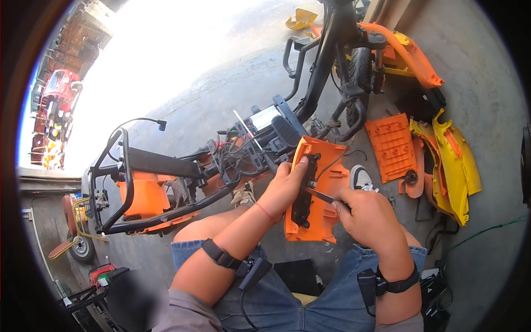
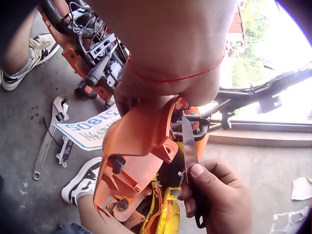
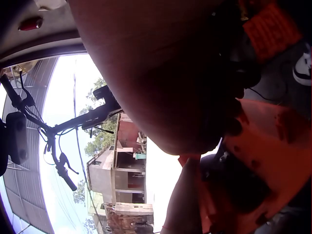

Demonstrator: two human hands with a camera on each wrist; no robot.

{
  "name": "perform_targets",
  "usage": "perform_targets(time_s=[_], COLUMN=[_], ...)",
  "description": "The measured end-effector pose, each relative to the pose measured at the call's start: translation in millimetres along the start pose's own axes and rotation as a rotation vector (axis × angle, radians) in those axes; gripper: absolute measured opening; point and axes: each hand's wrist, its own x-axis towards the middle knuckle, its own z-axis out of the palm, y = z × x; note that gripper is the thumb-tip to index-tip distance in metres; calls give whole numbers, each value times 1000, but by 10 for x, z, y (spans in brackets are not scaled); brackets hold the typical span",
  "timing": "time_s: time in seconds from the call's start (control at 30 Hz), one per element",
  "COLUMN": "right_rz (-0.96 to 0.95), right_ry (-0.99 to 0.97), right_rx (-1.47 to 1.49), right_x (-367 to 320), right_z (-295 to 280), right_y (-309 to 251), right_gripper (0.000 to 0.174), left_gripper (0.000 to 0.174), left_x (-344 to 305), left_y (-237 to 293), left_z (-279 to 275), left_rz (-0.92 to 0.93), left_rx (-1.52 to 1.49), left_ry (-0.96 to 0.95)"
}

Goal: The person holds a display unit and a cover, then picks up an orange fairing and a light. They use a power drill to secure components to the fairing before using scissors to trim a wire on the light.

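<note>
An orange plastic body panel (image 1: 326, 166) with a black part (image 1: 302, 206) along its inner side is held upright above the person's lap. My left hand (image 1: 285, 188) grips it by the upper left edge, the thumb lying over the black part. In the right hand (image 1: 369, 217) is a knife (image 1: 319, 195), its blade pointing left at the black part. From the left wrist, the knife's blade (image 2: 189, 144) stands close beside the orange panel (image 2: 139, 129), and the right hand (image 2: 222, 195) pinches its black handle. The right wrist view is mostly dark; the right hand (image 3: 170, 83) covers the knife there.
A stripped scooter frame (image 1: 160, 160) with bare wiring stands ahead. Orange (image 1: 391, 146) and yellow panels (image 1: 458, 160) lie at right. An adjustable wrench (image 2: 51, 134) and a license plate (image 2: 87, 130) are on the floor near the shoes (image 2: 83, 183). A red vehicle (image 1: 58, 97) stands outside.
</note>
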Motion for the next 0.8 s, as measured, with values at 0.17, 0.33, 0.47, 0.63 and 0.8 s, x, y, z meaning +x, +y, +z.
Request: perform_targets(time_s=[0.17,0.33,0.47,0.63,0.8], right_rz=[-89,-179,-259,-285,-259], right_ry=[26,62,133,165,227], right_rx=[-36,-161,-197,-217,-135], right_x=[-2,-3,0,13,11], right_z=[87,94,127,163,172], right_y=[3,14,40,51,61], right_gripper=[11,10,11,11,10], left_gripper=[76,84,84,74,63], left_x=[53,20,22,-71,-108], left_y=[-70,-75,-98,5,71], left_z=[-49,-39,-50,-57,-55], left_rz=[4,-1,-35,-39,-57], left_rx=[133,201,25,-15,-125], left_ry=[28,40,-107,-174,-238])
